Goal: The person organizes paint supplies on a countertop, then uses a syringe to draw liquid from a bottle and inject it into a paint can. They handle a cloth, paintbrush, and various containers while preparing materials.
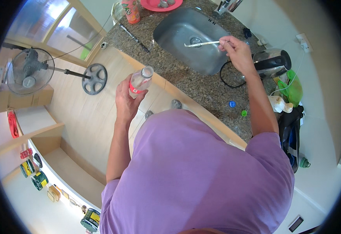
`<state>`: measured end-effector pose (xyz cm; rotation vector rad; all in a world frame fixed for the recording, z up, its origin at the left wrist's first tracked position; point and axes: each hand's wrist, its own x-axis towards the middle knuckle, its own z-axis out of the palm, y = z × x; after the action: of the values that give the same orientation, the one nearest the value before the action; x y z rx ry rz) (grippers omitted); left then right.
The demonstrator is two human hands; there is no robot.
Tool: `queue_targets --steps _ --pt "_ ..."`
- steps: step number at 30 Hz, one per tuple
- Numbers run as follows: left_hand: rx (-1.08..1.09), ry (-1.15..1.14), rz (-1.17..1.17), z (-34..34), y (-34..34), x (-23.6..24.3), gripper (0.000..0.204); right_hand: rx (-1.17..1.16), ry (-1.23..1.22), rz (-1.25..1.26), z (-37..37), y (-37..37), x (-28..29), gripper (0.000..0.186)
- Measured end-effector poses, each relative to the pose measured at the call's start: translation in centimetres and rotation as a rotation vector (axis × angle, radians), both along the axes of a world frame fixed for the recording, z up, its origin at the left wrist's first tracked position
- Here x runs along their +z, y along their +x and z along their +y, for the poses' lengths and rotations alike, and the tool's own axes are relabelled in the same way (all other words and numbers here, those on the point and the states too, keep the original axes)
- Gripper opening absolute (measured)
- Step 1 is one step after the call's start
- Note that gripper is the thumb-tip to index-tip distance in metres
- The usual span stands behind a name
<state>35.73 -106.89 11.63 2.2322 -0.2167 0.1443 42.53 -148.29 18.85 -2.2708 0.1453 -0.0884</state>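
My left hand [126,100] is wrapped round a clear bottle [141,80] with a red label, holding it up in front of the counter edge. The bottle's neck is uncapped and points up. Over the steel sink [169,46], my right hand [236,52] pinches one end of a thin white stick [203,43]. Its far end is slightly bent and lies above the drain in this view; whether it touches the sink I cannot tell. A blue cap [232,104] and a green cap [244,113] lie on the granite counter [207,93].
By the right wall stand a kettle [272,62] and a green plastic bag [293,87]. A faucet [226,7] rises behind the sink. Left of it are a pink plate [149,5], an orange-pink bottle [131,12] and a dark patterned rod [133,38]. A fan [30,70] stands at left.
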Motion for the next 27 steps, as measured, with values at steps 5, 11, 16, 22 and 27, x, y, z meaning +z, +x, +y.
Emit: queue_targets --steps 5,11,16,22,27 --pt "-0.030 0.008 -0.002 -0.3 0.6 0.2 0.072 -0.009 0.201 -0.173 1.0 -0.2 1.1 0.020" --pt "-0.061 0.055 -0.069 -0.4 1.0 -0.3 0.071 -0.005 0.304 -0.322 2.1 -0.4 2.4 0.019" --pt "-0.067 0.101 -0.129 -0.7 1.4 0.1 0.069 -0.021 0.235 -0.427 1.6 0.2 2.2 0.021" --pt "-0.075 0.174 -0.138 -0.9 1.9 0.3 0.071 -0.131 0.201 -0.162 -1.3 1.7 -2.4 0.022" --pt "-0.088 0.212 -0.174 -0.5 2.3 0.3 0.073 -0.318 0.634 0.080 -0.2 0.0 -5.2 0.026"
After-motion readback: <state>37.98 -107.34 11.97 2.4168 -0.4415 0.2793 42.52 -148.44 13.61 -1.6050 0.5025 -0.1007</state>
